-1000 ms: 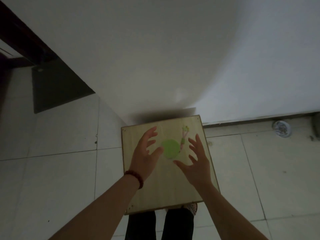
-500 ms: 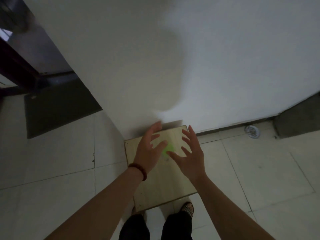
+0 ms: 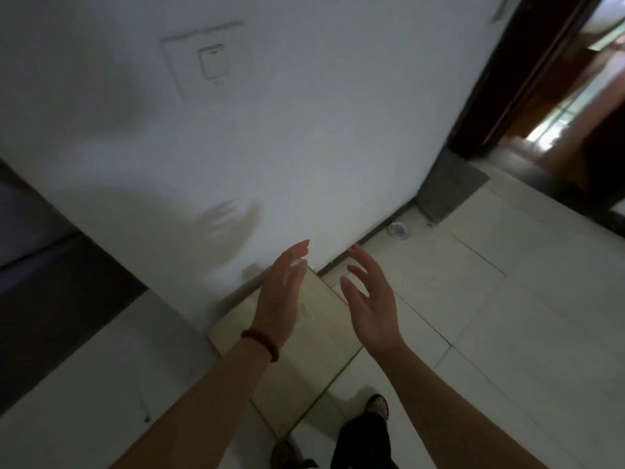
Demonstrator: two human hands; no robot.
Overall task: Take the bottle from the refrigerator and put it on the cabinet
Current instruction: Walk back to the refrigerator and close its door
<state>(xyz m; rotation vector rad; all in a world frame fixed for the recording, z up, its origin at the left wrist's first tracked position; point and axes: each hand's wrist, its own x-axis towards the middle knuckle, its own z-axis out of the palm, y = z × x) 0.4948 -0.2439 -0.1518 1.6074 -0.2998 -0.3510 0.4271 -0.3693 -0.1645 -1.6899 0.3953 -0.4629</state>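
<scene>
Two grips, both empty: the left grip (image 3: 279, 299), with a dark red bead bracelet (image 3: 260, 343) at the wrist, and the right grip (image 3: 370, 306) hover with fingers spread, palms facing, above the pale square wooden cabinet top (image 3: 304, 367). A faint blurred shape (image 3: 302, 310) on that top, between them, may be the bottle; this cannot be told. A white wall (image 3: 304, 130) stands behind.

White wall (image 3: 321, 147) close ahead, cabinet (image 3: 314, 353) top below (blurred), open tiled floor (image 3: 507, 316) rightward, doorway (image 3: 558, 96) beyond.
</scene>
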